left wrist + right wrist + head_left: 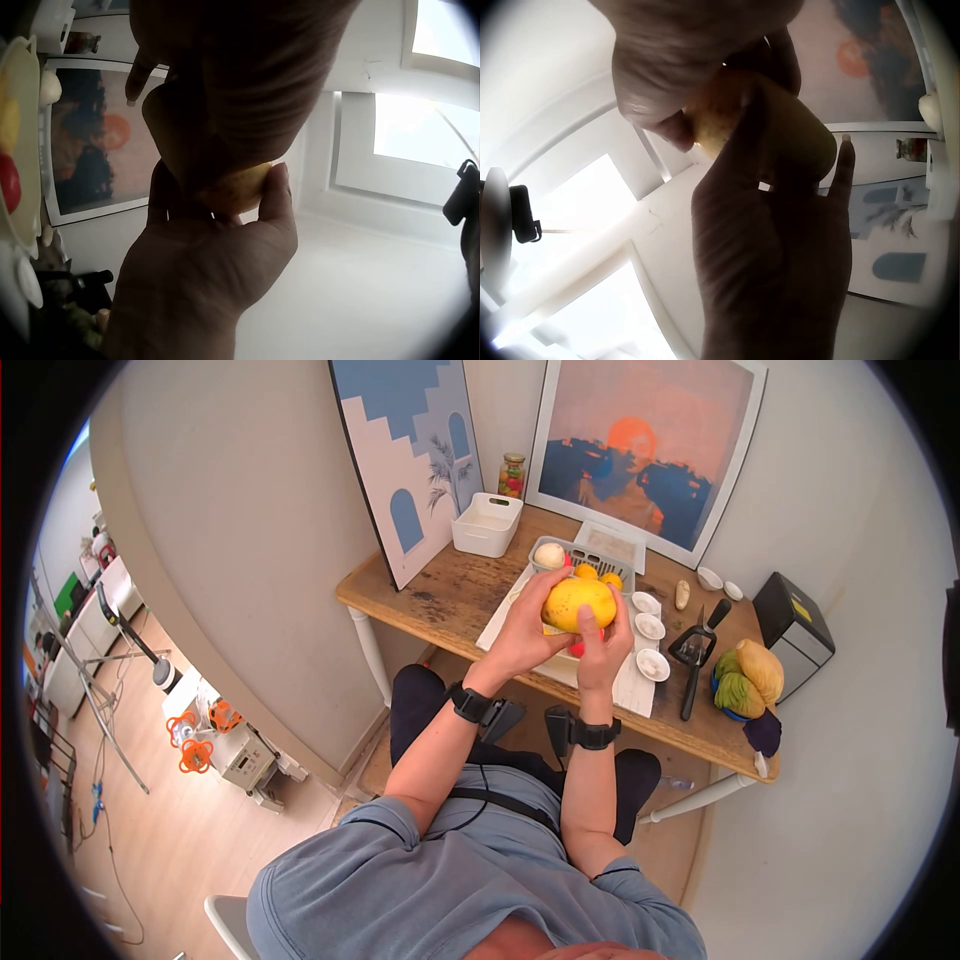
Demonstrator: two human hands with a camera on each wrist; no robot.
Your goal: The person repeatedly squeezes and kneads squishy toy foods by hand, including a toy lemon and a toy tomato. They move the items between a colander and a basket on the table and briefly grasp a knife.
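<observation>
A yellow fruit with brown specks, mango-like in shape (580, 605), is held up over the front of the table between both hands. My left hand (528, 632) grips it from the left, its palm against the side. On the right, my right hand (603, 656) holds it with the thumb across its near face. In the left wrist view the fruit (238, 189) shows dimly between the two palms, and the right wrist view shows its rounded end (806, 142). A red item (578, 648) peeks out below, mostly hidden by the hands.
Behind the hands a grey basket (627, 576) holds a whitish round item and small yellow fruits. White dishes (652, 665) line the white board's right side. Further right lie black-handled tools (692, 648) and a blue bowl of produce (728, 712). A white bin (487, 538) stands back left.
</observation>
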